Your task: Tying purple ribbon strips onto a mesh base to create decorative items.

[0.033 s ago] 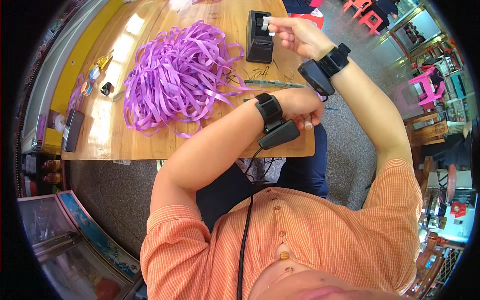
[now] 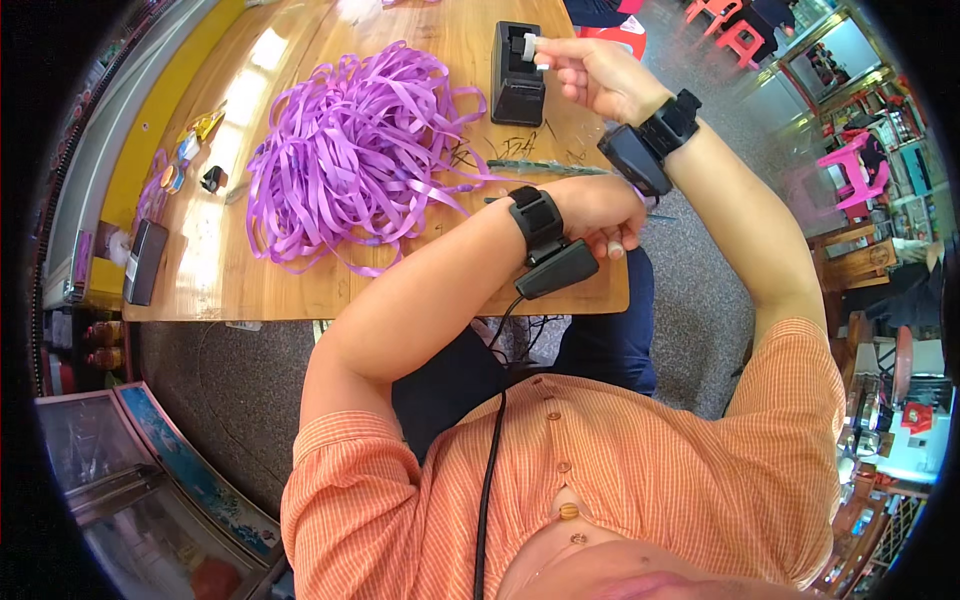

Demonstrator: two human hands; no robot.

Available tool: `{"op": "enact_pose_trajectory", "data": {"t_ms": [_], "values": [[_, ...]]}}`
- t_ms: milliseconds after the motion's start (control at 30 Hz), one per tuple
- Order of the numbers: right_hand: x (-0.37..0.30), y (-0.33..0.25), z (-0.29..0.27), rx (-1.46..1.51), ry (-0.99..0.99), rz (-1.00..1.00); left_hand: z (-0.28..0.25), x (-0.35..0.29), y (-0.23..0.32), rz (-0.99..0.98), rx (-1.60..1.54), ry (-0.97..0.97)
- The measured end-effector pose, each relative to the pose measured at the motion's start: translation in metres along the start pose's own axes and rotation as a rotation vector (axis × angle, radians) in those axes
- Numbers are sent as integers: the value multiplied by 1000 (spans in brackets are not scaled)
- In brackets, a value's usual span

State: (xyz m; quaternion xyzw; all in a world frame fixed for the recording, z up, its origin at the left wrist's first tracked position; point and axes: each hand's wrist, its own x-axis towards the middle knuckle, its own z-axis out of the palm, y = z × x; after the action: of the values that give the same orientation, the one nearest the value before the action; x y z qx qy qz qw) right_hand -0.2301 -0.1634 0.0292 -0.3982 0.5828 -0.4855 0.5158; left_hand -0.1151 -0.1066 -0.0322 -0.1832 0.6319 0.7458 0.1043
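At the table's right side stands a black tape dispenser [image 2: 519,100] with a white roll core [image 2: 529,46] in its upper well. My right hand [image 2: 598,75] reaches over from the right, thumb and forefinger pinched on the white core, the other fingers curled. Near the table's front right corner rests my left hand [image 2: 605,210], its fingers bent; what they hold, if anything, is hidden. Left of both hands lies a big tangled heap of purple ribbon straps [image 2: 350,160]. A thin greenish strip [image 2: 545,167] lies between the dispenser and my left hand.
The wooden table [image 2: 420,285] ends just beyond my left hand. On its left side are a black box [image 2: 146,262], a small black piece [image 2: 212,178] and a yellow packet [image 2: 209,125]. Black cable [image 2: 490,450] hangs down my front. Pink stools [image 2: 855,172] stand at the right.
My right hand and wrist have come very slightly nearer, still at the white core. Nothing else visibly differs.
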Motion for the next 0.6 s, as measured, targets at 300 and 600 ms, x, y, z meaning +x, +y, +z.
{"op": "enact_pose_trajectory", "data": {"t_ms": [300, 600], "values": [[-27, 32, 1, -22, -124, 261, 5, 0, -4, 77, -104, 22], [-25, 14, -4, -310, -102, 297, 3, 7, -7, 57, -30, 38]]}}
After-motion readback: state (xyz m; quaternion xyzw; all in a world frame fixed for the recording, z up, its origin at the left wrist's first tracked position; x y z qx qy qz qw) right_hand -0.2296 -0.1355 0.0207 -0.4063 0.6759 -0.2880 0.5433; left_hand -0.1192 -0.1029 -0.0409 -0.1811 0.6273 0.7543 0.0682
